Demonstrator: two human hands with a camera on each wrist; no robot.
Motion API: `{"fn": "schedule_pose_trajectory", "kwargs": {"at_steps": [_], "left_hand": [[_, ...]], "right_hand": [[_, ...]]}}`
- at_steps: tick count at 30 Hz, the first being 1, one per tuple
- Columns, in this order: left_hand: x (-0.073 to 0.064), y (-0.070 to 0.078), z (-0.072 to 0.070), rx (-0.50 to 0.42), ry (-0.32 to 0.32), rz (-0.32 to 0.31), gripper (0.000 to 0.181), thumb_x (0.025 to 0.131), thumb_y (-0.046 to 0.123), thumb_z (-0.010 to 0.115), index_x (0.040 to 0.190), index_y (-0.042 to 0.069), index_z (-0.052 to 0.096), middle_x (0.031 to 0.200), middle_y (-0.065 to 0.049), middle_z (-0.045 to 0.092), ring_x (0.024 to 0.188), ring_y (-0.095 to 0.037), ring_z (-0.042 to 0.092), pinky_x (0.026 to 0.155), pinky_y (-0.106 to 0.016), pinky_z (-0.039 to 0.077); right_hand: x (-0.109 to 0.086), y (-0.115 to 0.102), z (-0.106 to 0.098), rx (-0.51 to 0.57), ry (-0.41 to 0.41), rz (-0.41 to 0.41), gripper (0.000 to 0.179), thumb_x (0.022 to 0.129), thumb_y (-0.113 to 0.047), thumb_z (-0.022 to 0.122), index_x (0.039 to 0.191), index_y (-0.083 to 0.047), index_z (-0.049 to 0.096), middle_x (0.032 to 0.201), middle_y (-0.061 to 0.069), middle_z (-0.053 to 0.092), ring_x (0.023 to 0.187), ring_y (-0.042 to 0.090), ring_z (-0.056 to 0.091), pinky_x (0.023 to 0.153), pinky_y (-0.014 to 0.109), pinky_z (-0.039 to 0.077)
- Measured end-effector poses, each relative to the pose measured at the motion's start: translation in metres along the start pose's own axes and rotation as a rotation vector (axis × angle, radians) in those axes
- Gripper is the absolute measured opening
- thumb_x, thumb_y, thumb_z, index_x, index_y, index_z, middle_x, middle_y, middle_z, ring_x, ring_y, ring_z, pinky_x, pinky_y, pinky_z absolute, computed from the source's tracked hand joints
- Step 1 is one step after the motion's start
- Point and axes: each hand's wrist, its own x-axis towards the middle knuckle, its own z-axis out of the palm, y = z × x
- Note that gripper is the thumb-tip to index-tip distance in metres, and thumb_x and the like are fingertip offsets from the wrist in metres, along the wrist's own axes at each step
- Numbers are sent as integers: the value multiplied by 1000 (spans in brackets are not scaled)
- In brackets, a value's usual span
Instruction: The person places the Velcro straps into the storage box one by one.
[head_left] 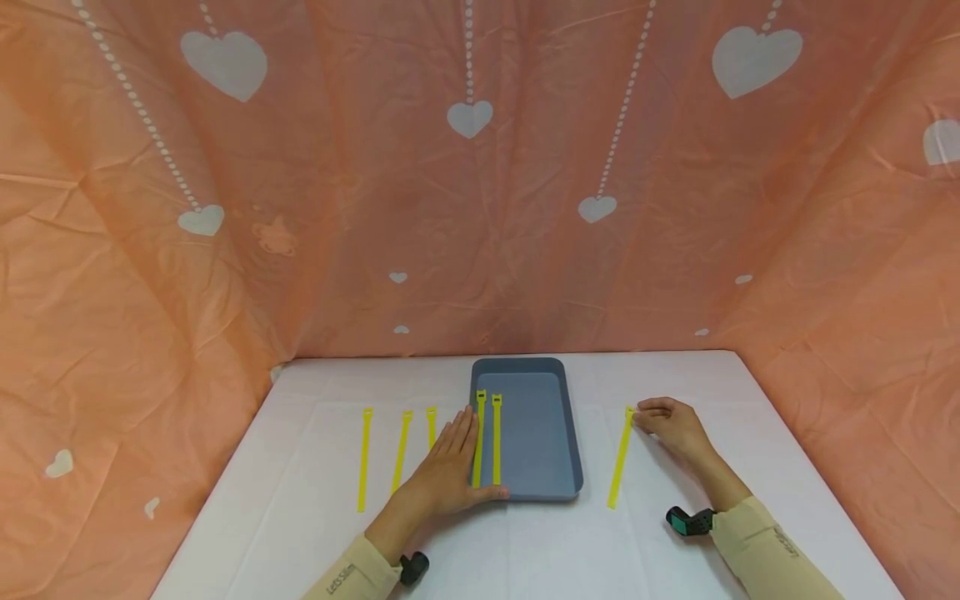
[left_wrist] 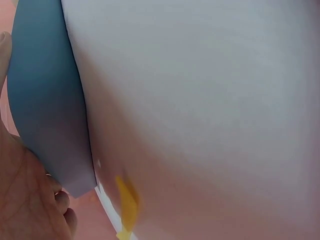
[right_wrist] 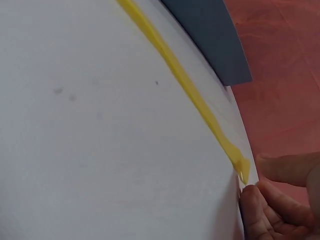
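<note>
My left hand [head_left: 447,471] rests against the near left corner of a blue-grey tray [head_left: 536,496], fingers straight along its left side and thumb at the front rim. Two flat yellow cable ties [head_left: 497,442] with slotted heads lie in the tray's left part. Another yellow cable tie [head_left: 619,458] lies slanted on the table right of the tray. My right hand [head_left: 675,427] has its thumb and fingertips right at that tie's slotted head [right_wrist: 241,165]; I cannot tell whether they pinch it. The tray's outer wall [left_wrist: 45,100] fills the left side of the left wrist view.
Left of the tray several more yellow cable ties [head_left: 364,458] lie spaced apart, one partly hidden behind my left hand. White cloth [head_left: 300,500] covers the table. An orange curtain [head_left: 480,250] with white hearts hangs behind and at both sides.
</note>
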Motion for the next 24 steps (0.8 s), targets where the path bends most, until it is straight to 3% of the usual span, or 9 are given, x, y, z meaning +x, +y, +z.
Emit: {"fn": "schedule_pose_trajectory", "kwargs": {"at_steps": [16, 24], "left_hand": [[1, -3, 4, -20, 35, 15, 133, 87, 85, 64, 170, -3, 11, 180, -19, 1, 167, -36, 5, 134, -52, 11], [1, 0, 1, -7, 9, 0, 132, 88, 82, 67, 170, -4, 10, 180, -20, 1, 167, -36, 5, 134, -52, 13]], "right_hand": [[3, -1, 5, -134, 20, -31, 39, 97, -12, 81, 125, 11, 67, 97, 10, 68, 84, 16, 59, 67, 23, 49], [6, 0, 7, -174, -10, -34, 40, 95, -11, 82, 124, 11, 64, 96, 11, 62, 87, 23, 57, 71, 28, 48]]}}
